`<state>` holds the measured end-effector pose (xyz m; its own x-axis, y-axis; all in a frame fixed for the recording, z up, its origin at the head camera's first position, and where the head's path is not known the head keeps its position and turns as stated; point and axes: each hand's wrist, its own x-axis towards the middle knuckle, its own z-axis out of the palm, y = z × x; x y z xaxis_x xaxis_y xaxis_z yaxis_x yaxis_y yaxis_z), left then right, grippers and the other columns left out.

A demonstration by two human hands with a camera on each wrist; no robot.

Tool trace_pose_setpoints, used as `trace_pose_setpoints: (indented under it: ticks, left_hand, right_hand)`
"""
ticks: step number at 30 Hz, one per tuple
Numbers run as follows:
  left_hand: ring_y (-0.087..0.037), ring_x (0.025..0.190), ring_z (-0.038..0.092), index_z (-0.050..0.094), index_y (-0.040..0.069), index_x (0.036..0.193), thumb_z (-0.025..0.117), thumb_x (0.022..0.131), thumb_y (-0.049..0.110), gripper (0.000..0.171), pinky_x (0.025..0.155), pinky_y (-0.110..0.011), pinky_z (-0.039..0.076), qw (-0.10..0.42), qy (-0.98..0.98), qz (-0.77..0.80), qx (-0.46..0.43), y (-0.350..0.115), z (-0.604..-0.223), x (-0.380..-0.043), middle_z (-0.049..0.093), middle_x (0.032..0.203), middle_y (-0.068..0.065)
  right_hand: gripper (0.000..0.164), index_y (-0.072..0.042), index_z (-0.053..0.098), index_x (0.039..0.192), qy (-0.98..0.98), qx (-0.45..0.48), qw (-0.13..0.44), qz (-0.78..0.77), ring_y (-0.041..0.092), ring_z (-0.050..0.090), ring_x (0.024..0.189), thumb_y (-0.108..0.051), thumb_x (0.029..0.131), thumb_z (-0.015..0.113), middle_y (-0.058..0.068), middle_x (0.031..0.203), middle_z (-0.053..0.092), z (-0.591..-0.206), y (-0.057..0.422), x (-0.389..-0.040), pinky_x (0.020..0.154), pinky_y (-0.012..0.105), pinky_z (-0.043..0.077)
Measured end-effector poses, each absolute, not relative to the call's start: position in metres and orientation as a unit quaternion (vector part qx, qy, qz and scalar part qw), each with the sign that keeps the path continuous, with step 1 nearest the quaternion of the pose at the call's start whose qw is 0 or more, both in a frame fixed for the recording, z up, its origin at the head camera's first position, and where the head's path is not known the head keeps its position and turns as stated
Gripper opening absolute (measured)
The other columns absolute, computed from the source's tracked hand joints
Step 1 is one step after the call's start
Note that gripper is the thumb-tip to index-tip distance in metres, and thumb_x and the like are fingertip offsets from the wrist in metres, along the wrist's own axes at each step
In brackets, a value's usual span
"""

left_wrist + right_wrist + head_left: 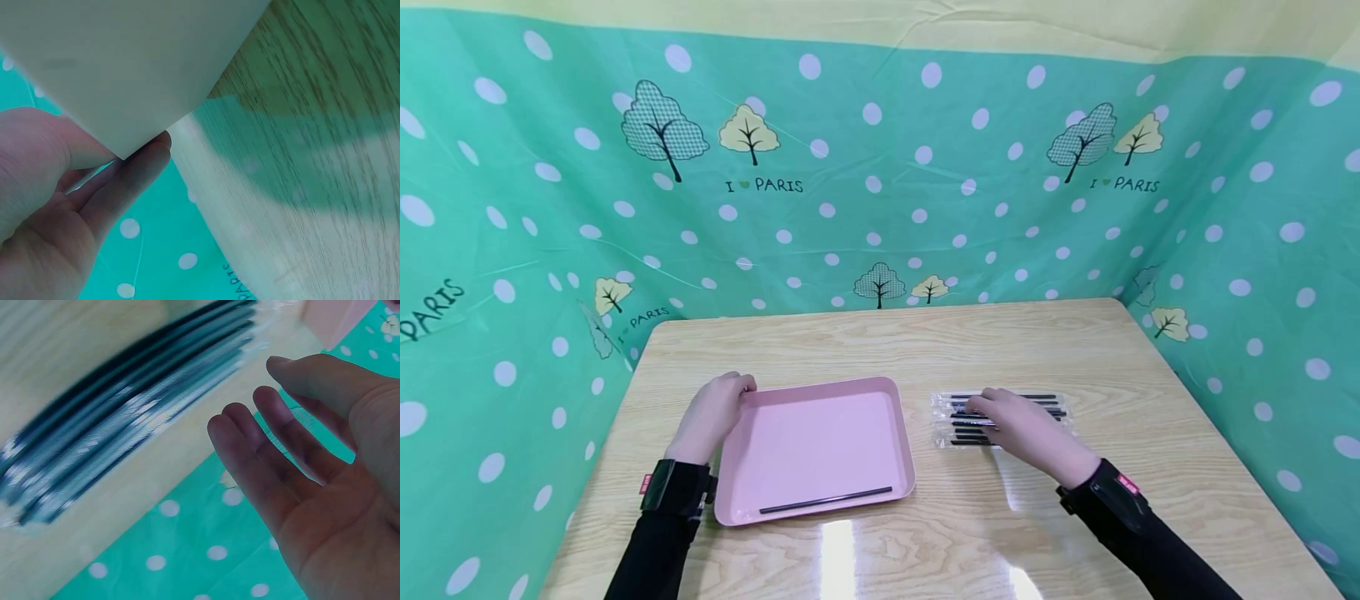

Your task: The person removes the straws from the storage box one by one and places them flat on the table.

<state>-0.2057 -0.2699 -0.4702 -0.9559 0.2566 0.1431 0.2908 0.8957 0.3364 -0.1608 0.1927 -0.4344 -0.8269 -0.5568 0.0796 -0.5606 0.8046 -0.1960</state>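
Observation:
A pink rectangular tray (820,442) rests on the table left of centre. My left hand (709,415) holds its far left corner; in the left wrist view the tray's pale underside (137,69) shows, thumb and fingers pinching the corner. One thin black straw (826,500) lies along the tray's near side. To the tray's right, several black straws (964,423) lie side by side in clear plastic wrappers. Over them reaches my right hand (1026,432). In the right wrist view its fingers (250,456) are loosely bent and hold nothing, beside the wrapped straws (125,419).
The light wood table (1000,350) has a green dotted cloth (850,192) standing behind it and along both sides. Bright reflections (838,558) show on the table's near part.

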Motion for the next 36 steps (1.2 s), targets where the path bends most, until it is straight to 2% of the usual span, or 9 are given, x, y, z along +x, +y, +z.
trace_pose_setpoints:
  ticks: [7,11,21,28,36]
  left_hand:
    - [-0.033,0.081,0.068,0.073,-0.003,0.097,0.064,0.093,-0.013,0.014,0.075,-0.048,0.060,0.053,-0.972,-0.184,-0.137,-0.271,-0.466,-0.206,0.067,0.085,-0.015]
    - [-0.033,0.082,0.068,0.073,-0.003,0.098,0.064,0.094,-0.012,0.013,0.076,-0.048,0.060,0.045,-0.972,-0.186,-0.134,-0.270,-0.465,-0.207,0.068,0.086,-0.015]
    - [-0.034,0.083,0.068,0.073,-0.003,0.098,0.064,0.093,-0.013,0.014,0.077,-0.049,0.059,0.044,-0.972,-0.184,-0.137,-0.270,-0.467,-0.205,0.068,0.086,-0.015]
    - [-0.034,0.082,0.068,0.073,-0.003,0.097,0.065,0.093,-0.012,0.012,0.075,-0.049,0.059,0.046,-0.972,-0.183,-0.141,-0.270,-0.469,-0.206,0.068,0.086,-0.015]
    - [-0.034,0.082,0.068,0.073,-0.004,0.098,0.064,0.093,-0.012,0.013,0.075,-0.049,0.059,0.045,-0.974,-0.173,-0.139,-0.269,-0.469,-0.206,0.067,0.086,-0.015]
  right_hand:
    - [0.032,-0.008,0.071,0.111,-0.927,0.358,0.015,0.110,0.020,0.065,0.086,0.003,0.082,0.080,0.007,0.098,0.069,-0.432,0.143,-0.165,0.069,0.034,0.057]
    - [0.033,-0.008,0.070,0.113,-0.916,0.383,0.006,0.115,0.019,0.064,0.088,-0.001,0.084,0.082,0.006,0.099,0.068,-0.431,0.111,-0.164,0.070,0.031,0.057]
    - [0.037,-0.016,0.068,0.124,-0.907,0.409,-0.061,0.083,0.011,0.061,0.092,-0.011,0.089,0.081,-0.001,0.104,0.066,-0.429,0.038,-0.156,0.077,0.018,0.054]
    - [0.037,-0.020,0.069,0.121,-0.892,0.443,-0.062,0.061,0.009,0.063,0.090,-0.016,0.087,0.083,-0.005,0.103,0.066,-0.437,0.012,-0.150,0.075,0.016,0.052]
    - [0.034,-0.020,0.071,0.116,-0.882,0.464,-0.067,0.048,0.007,0.062,0.084,-0.010,0.085,0.081,-0.005,0.098,0.065,-0.443,-0.002,-0.138,0.073,0.016,0.053]
